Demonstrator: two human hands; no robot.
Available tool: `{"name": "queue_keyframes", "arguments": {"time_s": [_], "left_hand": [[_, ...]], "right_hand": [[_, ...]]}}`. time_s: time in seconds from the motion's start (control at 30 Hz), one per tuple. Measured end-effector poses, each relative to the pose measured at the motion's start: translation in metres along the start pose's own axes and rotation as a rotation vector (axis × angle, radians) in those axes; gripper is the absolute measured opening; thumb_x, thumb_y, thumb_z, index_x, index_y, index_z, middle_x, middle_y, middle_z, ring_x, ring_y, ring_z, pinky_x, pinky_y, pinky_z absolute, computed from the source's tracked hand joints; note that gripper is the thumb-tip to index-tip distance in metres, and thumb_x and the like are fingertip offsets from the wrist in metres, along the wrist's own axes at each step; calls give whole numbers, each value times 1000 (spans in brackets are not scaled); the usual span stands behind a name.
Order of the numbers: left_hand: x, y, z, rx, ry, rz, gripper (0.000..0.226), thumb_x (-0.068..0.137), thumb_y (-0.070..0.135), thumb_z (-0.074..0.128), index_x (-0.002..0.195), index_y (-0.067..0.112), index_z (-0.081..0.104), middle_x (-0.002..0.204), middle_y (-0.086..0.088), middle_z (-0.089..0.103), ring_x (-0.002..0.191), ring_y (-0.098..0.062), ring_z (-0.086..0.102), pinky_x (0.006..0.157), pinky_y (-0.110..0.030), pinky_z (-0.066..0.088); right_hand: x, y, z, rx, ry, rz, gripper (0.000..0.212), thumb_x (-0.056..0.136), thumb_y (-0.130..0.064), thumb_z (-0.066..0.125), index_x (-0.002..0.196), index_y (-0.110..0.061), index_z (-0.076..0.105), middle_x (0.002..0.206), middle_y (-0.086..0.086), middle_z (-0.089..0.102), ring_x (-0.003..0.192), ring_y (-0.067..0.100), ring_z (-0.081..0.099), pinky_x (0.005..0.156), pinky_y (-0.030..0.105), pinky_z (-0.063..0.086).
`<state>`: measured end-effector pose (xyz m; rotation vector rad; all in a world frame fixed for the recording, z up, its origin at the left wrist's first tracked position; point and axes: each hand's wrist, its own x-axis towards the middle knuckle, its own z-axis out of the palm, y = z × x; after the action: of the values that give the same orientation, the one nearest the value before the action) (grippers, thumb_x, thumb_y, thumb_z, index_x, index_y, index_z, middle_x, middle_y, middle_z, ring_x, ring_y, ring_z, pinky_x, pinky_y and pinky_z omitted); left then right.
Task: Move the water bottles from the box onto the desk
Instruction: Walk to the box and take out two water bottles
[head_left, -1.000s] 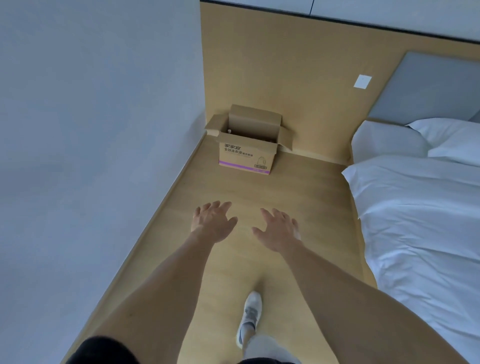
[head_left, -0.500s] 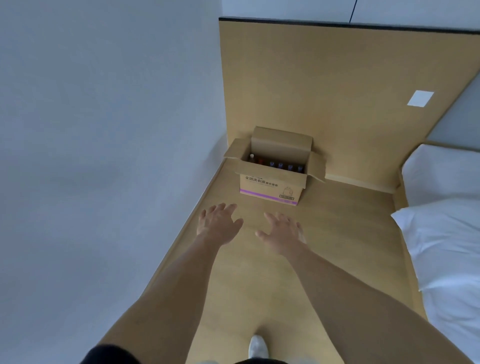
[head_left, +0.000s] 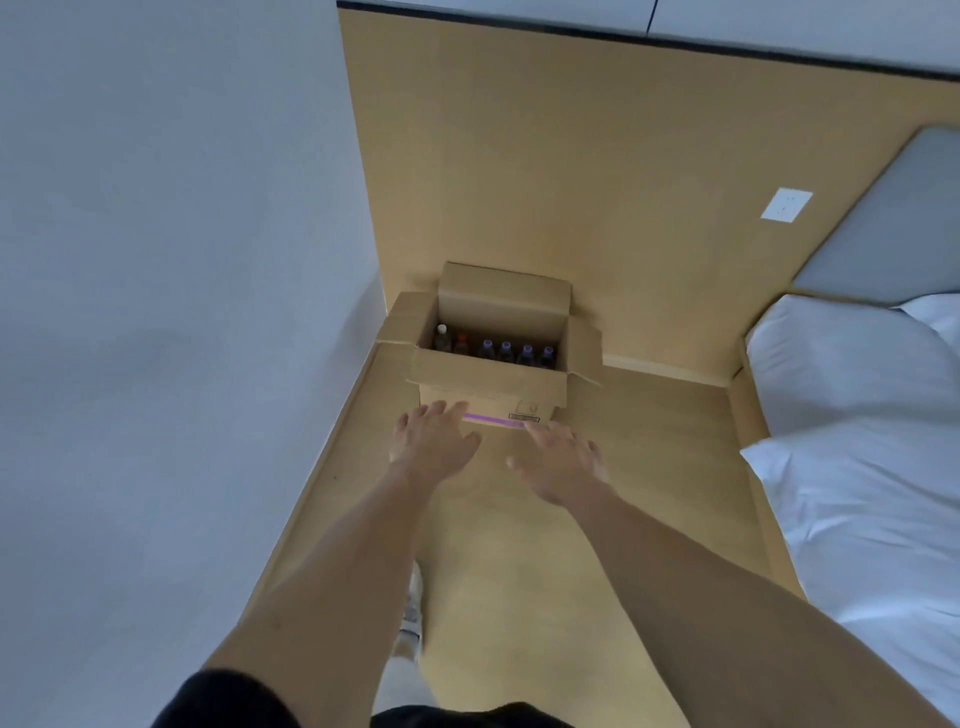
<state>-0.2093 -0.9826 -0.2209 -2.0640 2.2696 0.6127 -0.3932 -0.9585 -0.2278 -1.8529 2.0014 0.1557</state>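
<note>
Bearing unreadable print, box (head_left: 493, 384).

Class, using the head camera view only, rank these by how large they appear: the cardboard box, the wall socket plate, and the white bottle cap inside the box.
1. Cardboard box, clearly largest.
2. Wall socket plate.
3. White bottle cap, smallest.
This is apparent size only.

We see a bed (head_left: 857, 467) with white sheets along the right, a white pillow (head_left: 831, 358) at its head under a grey padded headboard (head_left: 893, 234). A white wall socket (head_left: 786, 205) sits on the wooden wall panel (head_left: 545, 171). A plain grey wall (head_left: 156, 312) meets the wooden floor (head_left: 519, 561) on the left.
</note>
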Motion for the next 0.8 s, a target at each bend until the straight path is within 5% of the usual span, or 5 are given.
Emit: {"name": "queue_keyframes", "arguments": {"time_s": [0.27, 0.43, 0.8], "left_hand": [[161, -16, -54, -4, -40, 141, 40, 95, 40, 44, 131, 25, 51, 131, -6, 58, 122, -30, 52, 103, -46, 40], [248, -34, -88, -27, -39, 141, 54, 95, 43, 42, 148, 30, 42, 142, -3, 52, 131, -28, 47, 108, -44, 36], [377, -37, -75, 3, -143, 155, 55, 97, 49, 46, 148, 30, 41, 142, -5, 52, 130, -30, 48, 108, -44, 37]], "right_hand": [[131, -28, -53, 34, 35, 148, 69, 92, -61, 43, 153, -35, 27, 153, 5, 40, 140, 27, 35, 113, 44, 26], [195, -51, -81, 76, 66, 178, 66, 92, -57, 43, 152, -32, 29, 152, 3, 41, 139, 26, 37, 112, 44, 28], [320, -43, -83, 159, 34, 240, 67, 92, -58, 44, 152, -30, 31, 151, 1, 42, 140, 22, 37, 112, 40, 28]]}}
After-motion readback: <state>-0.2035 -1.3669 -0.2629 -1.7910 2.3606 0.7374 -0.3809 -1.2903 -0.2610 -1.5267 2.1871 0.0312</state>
